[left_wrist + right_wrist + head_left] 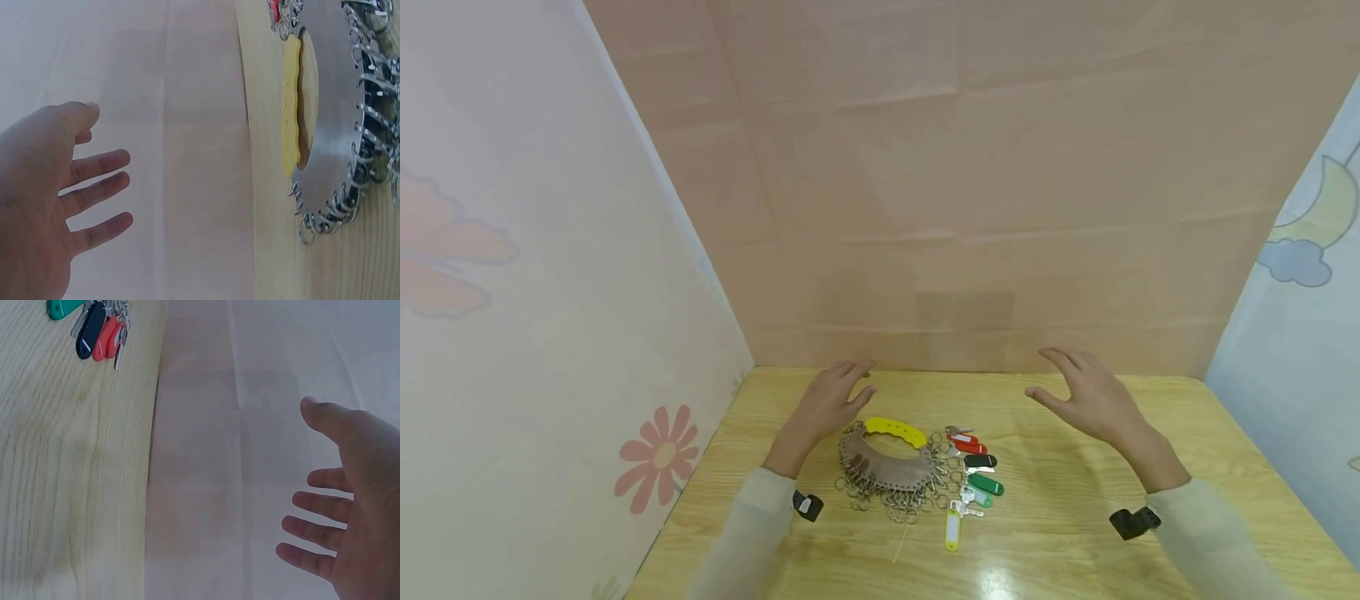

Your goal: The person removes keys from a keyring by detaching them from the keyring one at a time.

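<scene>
Both hands hold nothing, fingers spread and slightly bent. In the head view my left hand [831, 400] hovers at the upper left of a metal key holder plate [887, 471] with a yellow handle [895, 431]. Many small hooks and rings hang along the plate's curved edge. My right hand [1093, 400] is well to the right, apart from everything. Between the hands lie keys with coloured tags: red [972, 447], black [980, 461], green [985, 484], light green [977, 497] and yellow [952, 530]. The left wrist view shows the yellow handle [291, 106] beyond the fingers.
The wooden table [1060, 533] meets a brown paper-covered wall [1000, 208] at its back. A white panel with flowers [625, 333] stands on the left, and a pale panel with a moon and cloud [1300, 333] on the right. A thin stick-like piece [900, 543] lies below the plate.
</scene>
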### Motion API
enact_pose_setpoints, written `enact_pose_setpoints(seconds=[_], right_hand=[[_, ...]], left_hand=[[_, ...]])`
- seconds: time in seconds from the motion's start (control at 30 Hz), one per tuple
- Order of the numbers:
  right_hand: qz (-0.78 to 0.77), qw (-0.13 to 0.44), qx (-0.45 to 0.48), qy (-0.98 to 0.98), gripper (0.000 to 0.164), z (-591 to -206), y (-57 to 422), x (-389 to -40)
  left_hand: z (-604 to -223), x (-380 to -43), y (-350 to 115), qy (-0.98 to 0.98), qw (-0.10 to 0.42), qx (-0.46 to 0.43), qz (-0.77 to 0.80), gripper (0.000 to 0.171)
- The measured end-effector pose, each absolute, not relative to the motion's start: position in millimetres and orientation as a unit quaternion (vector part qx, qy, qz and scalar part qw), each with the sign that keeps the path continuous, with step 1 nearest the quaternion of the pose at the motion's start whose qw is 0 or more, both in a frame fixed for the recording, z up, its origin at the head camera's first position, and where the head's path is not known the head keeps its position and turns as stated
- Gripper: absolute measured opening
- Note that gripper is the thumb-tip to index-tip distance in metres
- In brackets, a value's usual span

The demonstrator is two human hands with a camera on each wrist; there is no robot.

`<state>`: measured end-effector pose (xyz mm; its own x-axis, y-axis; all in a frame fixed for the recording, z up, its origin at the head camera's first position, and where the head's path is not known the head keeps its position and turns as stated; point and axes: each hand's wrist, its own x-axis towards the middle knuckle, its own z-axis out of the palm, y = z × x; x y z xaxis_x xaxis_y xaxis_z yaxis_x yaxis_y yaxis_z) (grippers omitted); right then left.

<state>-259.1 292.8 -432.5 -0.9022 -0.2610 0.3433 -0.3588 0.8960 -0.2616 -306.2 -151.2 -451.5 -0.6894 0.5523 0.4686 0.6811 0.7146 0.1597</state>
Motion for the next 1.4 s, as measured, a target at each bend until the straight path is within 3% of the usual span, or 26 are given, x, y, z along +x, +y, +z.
enact_pose_setpoints(seconds=[0.7, 1.2, 1.4], right_hand=[[0.205, 0.136, 0.144, -0.958, 0.078, -449, 270, -251], [0.223, 0.134, 0.145, -0.955, 0.079, -463, 253, -249], [0.239, 0.117, 0.139, -0.954, 0.082, -471, 244, -248]], left_hand=[[-469, -297, -134, -0.896, 0.215, -0.336, -0.195, 0.041], [-479, -290, -123, -0.894, 0.203, -0.337, -0.212, 0.040], [-483, -283, -116, -0.898, 0.174, -0.333, -0.227, 0.041]])
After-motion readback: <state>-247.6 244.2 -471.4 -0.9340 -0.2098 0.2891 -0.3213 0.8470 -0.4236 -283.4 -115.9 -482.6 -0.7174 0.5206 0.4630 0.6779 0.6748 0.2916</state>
